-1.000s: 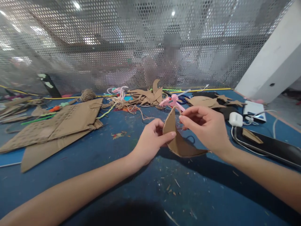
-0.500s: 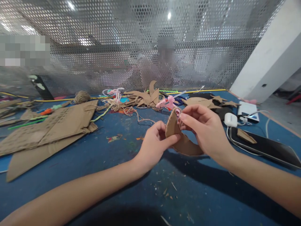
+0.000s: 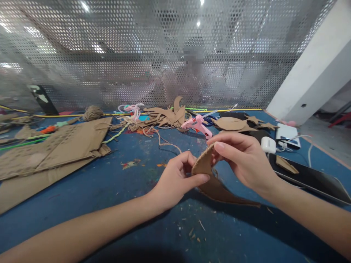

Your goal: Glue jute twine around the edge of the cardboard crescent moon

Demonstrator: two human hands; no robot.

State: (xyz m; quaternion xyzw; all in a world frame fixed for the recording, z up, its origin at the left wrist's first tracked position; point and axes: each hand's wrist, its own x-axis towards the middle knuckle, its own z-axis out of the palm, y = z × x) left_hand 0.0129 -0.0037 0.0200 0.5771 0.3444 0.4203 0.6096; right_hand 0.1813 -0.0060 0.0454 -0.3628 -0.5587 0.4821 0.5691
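A curved, crescent-shaped piece of cardboard [image 3: 219, 190] is held up between my two hands above the blue table. My left hand [image 3: 175, 179] pinches its left side, thumb across the front face and fingers behind. At the upper tip, my right hand [image 3: 244, 157] grips the edge between thumb and fingers. The lower tip tapers off to the right, under my right wrist. A bit of twine seems to show behind the cardboard near my right fingers. Just beyond my right hand lies a pink glue gun [image 3: 197, 125].
Large cardboard sheets [image 3: 55, 149] lie at the left, a ball of twine [image 3: 92, 113] behind them. Cardboard cut-outs [image 3: 170, 115] are heaped at the back before a perforated metal screen [image 3: 123, 54]. A black phone [image 3: 312, 180], a white earphone case [image 3: 268, 145] and cables sit at the right.
The cardboard crescent has tilted, its lower tip now swinging lower and farther right. Both hands have dropped slightly, and more of the glue gun shows. The view has shifted a little.
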